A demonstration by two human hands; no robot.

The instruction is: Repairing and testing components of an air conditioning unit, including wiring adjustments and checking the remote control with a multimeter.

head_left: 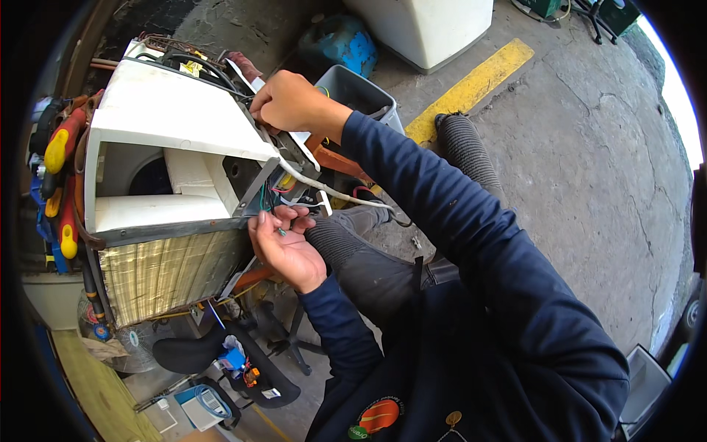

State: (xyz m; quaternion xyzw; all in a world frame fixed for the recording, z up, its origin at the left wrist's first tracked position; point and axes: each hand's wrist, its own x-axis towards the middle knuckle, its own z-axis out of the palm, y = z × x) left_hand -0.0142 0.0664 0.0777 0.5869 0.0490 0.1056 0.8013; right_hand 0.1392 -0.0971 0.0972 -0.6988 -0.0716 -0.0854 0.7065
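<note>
In the head view, our white-cased appliance [173,110] stands at our left with an open front cavity and a finned panel [169,276] below, its wired corner facing us, presumably so both hands can reach it. Our left hand [287,250] lies palm up under that corner, fingers loosely curled by a thin green wire [263,197], apparently to steady it; we cannot tell whether they pinch it. Our right hand [291,102] bends down over the casing's edge, fingertips hidden, so its grip is unclear. A pale cable [294,174] hangs across between them, seemingly left slack for access.
</note>
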